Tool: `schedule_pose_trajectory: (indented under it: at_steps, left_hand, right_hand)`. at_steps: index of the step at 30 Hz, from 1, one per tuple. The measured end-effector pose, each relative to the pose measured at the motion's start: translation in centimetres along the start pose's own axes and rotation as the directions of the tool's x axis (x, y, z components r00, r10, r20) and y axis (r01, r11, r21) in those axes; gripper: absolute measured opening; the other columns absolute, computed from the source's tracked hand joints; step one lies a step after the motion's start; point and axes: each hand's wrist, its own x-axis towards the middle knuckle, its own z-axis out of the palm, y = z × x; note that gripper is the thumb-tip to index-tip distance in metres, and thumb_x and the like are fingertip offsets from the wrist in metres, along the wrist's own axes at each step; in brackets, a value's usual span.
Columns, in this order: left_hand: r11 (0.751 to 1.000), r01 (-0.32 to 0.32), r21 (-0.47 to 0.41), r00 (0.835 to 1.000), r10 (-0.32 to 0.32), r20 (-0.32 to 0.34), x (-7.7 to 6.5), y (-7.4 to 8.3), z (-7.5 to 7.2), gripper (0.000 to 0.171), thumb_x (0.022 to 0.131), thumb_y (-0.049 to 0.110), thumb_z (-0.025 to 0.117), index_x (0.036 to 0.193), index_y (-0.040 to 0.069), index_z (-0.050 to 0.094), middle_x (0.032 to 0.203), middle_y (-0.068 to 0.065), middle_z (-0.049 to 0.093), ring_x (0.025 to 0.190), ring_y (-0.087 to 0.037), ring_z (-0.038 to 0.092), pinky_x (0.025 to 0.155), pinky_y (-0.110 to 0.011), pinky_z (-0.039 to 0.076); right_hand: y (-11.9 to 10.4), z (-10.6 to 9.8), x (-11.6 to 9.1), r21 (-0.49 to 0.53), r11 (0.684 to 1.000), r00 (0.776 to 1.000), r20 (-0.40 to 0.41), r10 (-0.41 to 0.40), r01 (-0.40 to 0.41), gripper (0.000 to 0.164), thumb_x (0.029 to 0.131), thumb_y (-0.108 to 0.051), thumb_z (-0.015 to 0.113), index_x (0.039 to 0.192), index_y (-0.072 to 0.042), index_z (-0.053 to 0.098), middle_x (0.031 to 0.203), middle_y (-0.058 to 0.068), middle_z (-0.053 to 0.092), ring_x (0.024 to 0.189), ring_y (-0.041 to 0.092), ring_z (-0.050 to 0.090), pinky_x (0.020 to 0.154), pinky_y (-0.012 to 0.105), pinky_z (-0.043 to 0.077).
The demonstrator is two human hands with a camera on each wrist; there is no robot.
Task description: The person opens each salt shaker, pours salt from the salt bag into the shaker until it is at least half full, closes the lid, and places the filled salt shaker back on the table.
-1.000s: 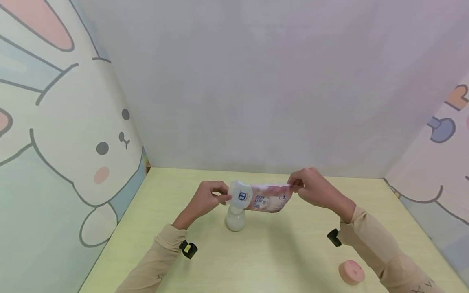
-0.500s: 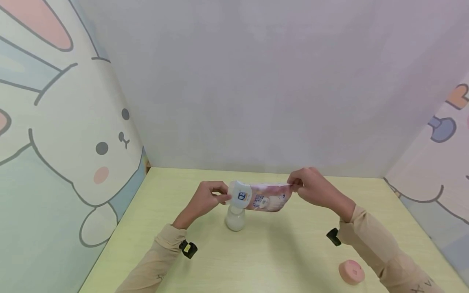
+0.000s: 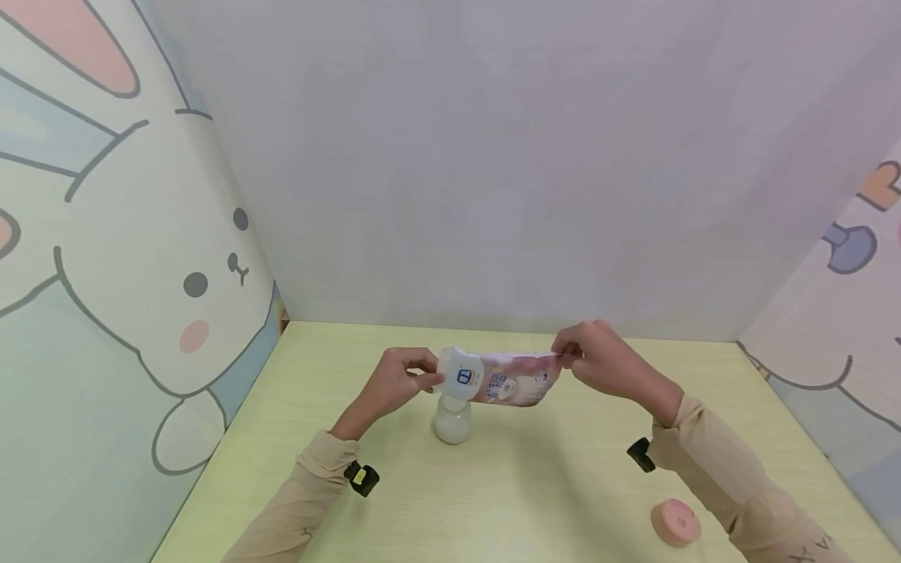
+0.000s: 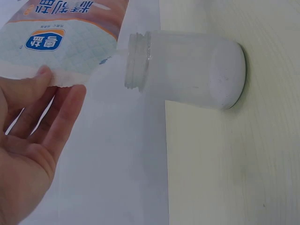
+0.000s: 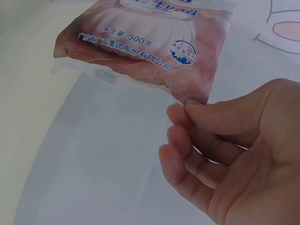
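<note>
A pink-and-white salt bag point(image 3: 510, 379) is held sideways in the air between both hands, tilted towards the left. My left hand point(image 3: 400, 383) pinches its torn end between thumb and fingers. The far bottom corner is pinched by my right hand point(image 3: 598, 360). Right below the bag's open end stands an upright clear glass jar point(image 4: 192, 68), its mouth uncovered and white salt point(image 4: 229, 72) at its bottom. Between the bag's corner and the jar mouth a pale white streak shows in the left wrist view. In the head view the bag hides the jar's mouth.
A round pink lid point(image 3: 676, 523) lies on the pale yellow table point(image 3: 493, 500) at the front right, close to the right sleeve. A grey wall point(image 3: 493, 172) rises behind the table. Printed panels with a cartoon rabbit point(image 3: 169, 266) stand at the sides.
</note>
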Motion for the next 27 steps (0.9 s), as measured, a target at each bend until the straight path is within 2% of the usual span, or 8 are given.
schedule_pose_trajectory:
  at_steps: [9, 20, 27]
  left_hand:
    - [1.000, -0.005, -0.022, 1.000, 0.005, 0.007, 0.03, -0.37, 0.10, 0.005, 0.077, -0.001, 0.063, 0.081, 0.002, 0.065, 0.082, -0.010, 0.063, 0.074, -0.025, 0.060, 0.061, -0.041, 0.053]
    - [1.000, 0.004, 0.001, 1.000, -0.004, 0.000, 0.00, -0.28, 0.07, 0.005, 0.077, -0.001, 0.063, 0.081, 0.002, 0.065, 0.083, -0.009, 0.063, 0.074, -0.024, 0.060, 0.059, -0.033, 0.054]
    - [1.000, 0.002, 0.005, 1.000, -0.002, -0.002, 0.06, -0.13, 0.03, 0.005, 0.077, -0.002, 0.063, 0.081, 0.001, 0.065, 0.083, -0.010, 0.063, 0.074, -0.023, 0.060, 0.060, -0.035, 0.054]
  right_hand:
    - [-0.04, 0.05, 0.02, -0.004, 1.000, 1.000, 0.002, 0.005, -0.005, 0.024, 0.074, 0.011, 0.050, 0.076, -0.007, 0.067, 0.069, -0.002, 0.061, 0.059, 0.006, 0.054, 0.055, 0.022, 0.048]
    - [0.05, 0.13, 0.15, -0.012, 1.000, 1.000, 0.004, 0.002, -0.002, 0.025, 0.075, 0.011, 0.049, 0.077, -0.006, 0.067, 0.070, -0.002, 0.062, 0.059, 0.006, 0.054, 0.055, 0.022, 0.048]
    - [0.08, 0.06, 0.21, -0.008, 1.000, 1.000, 0.007, 0.011, -0.011, 0.023, 0.075, 0.011, 0.050, 0.077, -0.005, 0.067, 0.070, -0.001, 0.062, 0.059, 0.006, 0.054, 0.055, 0.022, 0.048]
